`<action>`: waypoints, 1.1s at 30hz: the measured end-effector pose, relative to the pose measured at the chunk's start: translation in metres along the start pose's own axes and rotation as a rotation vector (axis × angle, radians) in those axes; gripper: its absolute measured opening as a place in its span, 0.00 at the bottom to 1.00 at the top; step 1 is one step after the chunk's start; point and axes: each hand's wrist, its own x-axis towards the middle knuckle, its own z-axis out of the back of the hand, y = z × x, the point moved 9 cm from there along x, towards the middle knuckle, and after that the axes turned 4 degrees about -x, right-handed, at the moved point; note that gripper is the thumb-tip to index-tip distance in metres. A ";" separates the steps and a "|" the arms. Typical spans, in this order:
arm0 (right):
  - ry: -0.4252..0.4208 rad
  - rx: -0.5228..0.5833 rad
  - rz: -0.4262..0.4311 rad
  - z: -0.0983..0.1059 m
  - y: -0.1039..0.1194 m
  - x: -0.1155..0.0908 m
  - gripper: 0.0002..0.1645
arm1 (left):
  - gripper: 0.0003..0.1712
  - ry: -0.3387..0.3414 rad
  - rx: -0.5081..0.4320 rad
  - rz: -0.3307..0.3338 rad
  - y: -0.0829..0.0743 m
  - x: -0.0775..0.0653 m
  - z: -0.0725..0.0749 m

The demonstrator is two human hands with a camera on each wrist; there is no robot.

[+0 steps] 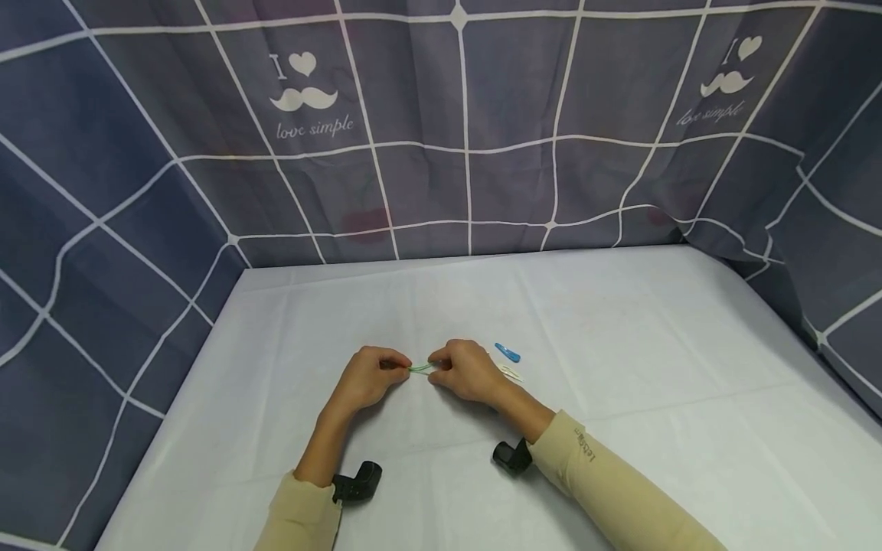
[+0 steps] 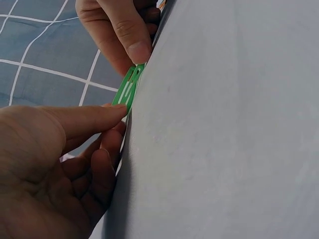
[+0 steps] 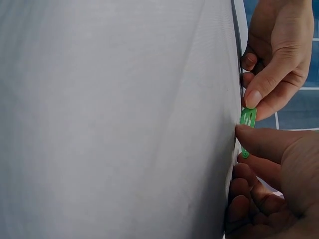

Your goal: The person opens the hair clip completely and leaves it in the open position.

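Observation:
A green snap hair clip (image 1: 420, 369) is stretched between my two hands above the white table. My left hand (image 1: 373, 376) pinches one end of it between thumb and forefinger. At the other end, the thumb and fingertips of my right hand (image 1: 468, 370) hold the clip. Slits along the middle of the green clip (image 2: 127, 88) show in the left wrist view. Seen from the right wrist, the green clip (image 3: 247, 119) is partly covered by the right thumb. Just beyond the right hand lie a blue snap hair clip (image 1: 507, 353) and some pale clips (image 1: 511, 373), partly hidden.
A white cloth covers the table (image 1: 620, 451). Dark grey checked curtains (image 1: 427, 184) stand along its back and sides. Black wrist cameras (image 1: 358, 483) are strapped below both hands.

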 end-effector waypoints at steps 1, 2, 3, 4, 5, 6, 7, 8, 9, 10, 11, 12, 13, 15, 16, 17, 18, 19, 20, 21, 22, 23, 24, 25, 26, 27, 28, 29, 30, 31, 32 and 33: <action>-0.002 0.001 0.005 0.000 0.001 0.000 0.16 | 0.05 -0.003 0.000 0.001 0.000 0.000 0.000; -0.004 0.000 0.013 0.001 0.001 0.000 0.16 | 0.05 -0.006 0.001 0.003 0.000 -0.001 0.000; -0.005 0.002 0.019 0.001 0.002 0.000 0.16 | 0.05 -0.009 0.003 0.005 0.001 -0.001 0.000; -0.005 0.002 0.024 0.001 0.002 0.000 0.16 | 0.05 -0.011 0.004 0.007 0.001 -0.002 0.000; -0.004 0.003 0.026 0.000 0.002 -0.001 0.16 | 0.05 -0.013 0.005 0.009 0.001 -0.002 0.000; -0.004 0.003 0.029 0.000 0.003 -0.001 0.16 | 0.05 -0.013 0.004 0.009 0.001 -0.003 0.000; -0.004 0.002 0.030 0.000 0.003 -0.001 0.15 | 0.05 -0.013 0.004 0.010 0.001 -0.003 0.000; -0.005 0.001 0.030 0.000 0.003 -0.001 0.15 | 0.04 -0.012 0.004 0.008 0.001 -0.003 0.000; -0.006 -0.001 0.028 0.000 0.002 -0.001 0.15 | 0.04 -0.011 0.002 0.007 0.001 -0.003 0.000; -0.006 -0.004 0.026 0.000 0.002 -0.001 0.15 | 0.04 -0.012 0.003 0.006 0.001 -0.003 0.000; -0.008 -0.005 0.023 0.000 0.002 -0.001 0.15 | 0.04 -0.012 0.002 0.006 0.001 -0.003 0.000; -0.009 -0.007 0.022 0.000 0.002 -0.001 0.15 | 0.04 -0.010 0.002 0.006 0.001 -0.003 0.000; -0.010 -0.008 0.021 0.000 0.002 -0.001 0.15 | 0.04 -0.010 0.001 0.006 0.001 -0.003 0.000; -0.011 -0.009 0.019 0.001 0.002 -0.001 0.15 | 0.04 -0.010 -0.001 0.007 0.001 -0.003 0.000; -0.010 -0.009 0.019 0.001 0.002 -0.001 0.15 | 0.04 -0.008 -0.001 0.008 0.001 -0.003 0.000; -0.009 -0.008 0.019 0.001 0.002 -0.001 0.15 | 0.04 -0.006 -0.003 0.010 0.001 -0.003 0.000; -0.007 -0.008 0.019 0.001 0.002 -0.001 0.15 | 0.04 -0.003 -0.005 0.011 0.001 -0.003 0.000; -0.005 -0.010 0.019 0.001 0.002 -0.001 0.15 | 0.05 -0.001 -0.007 0.011 0.001 -0.003 0.000; -0.002 -0.010 0.016 0.001 0.001 -0.001 0.16 | 0.05 0.002 -0.012 0.014 0.001 -0.002 0.000; 0.000 -0.009 0.016 0.001 0.001 0.000 0.16 | 0.05 0.006 -0.018 0.016 0.001 -0.002 -0.001; 0.002 -0.008 0.015 0.001 0.001 0.000 0.16 | 0.06 0.009 -0.024 0.017 0.001 -0.002 -0.001; 0.003 -0.004 0.017 0.002 0.001 0.000 0.16 | 0.06 0.008 -0.031 0.019 0.000 -0.002 0.000; 0.002 0.000 0.020 0.003 0.001 0.000 0.16 | 0.07 0.007 -0.038 0.019 0.000 -0.002 0.000; 0.000 0.006 0.021 0.004 0.001 -0.001 0.17 | 0.08 0.004 -0.042 0.018 -0.001 -0.003 0.001; -0.005 0.015 0.025 0.006 0.001 -0.001 0.17 | 0.09 -0.001 -0.048 0.020 -0.001 -0.003 0.002; -0.015 0.025 0.031 0.008 0.002 -0.002 0.16 | 0.09 -0.008 -0.051 0.019 -0.001 -0.003 0.003; -0.029 0.035 0.034 0.011 0.002 -0.003 0.16 | 0.10 -0.015 -0.053 0.017 -0.002 -0.003 0.003; -0.047 0.048 0.037 0.015 0.002 -0.004 0.16 | 0.10 -0.021 -0.056 0.011 -0.002 -0.003 0.004; -0.069 0.056 0.035 0.019 0.001 -0.006 0.15 | 0.10 -0.025 -0.060 0.003 -0.004 -0.003 0.004; -0.090 0.068 0.031 0.024 -0.001 -0.008 0.14 | 0.10 -0.031 -0.062 -0.005 -0.005 -0.002 0.004; -0.110 0.077 0.029 0.028 -0.002 -0.010 0.14 | 0.10 -0.036 -0.069 -0.014 -0.007 -0.002 0.005; -0.130 0.084 0.025 0.032 -0.004 -0.011 0.13 | 0.10 -0.042 -0.070 -0.027 -0.009 -0.001 0.005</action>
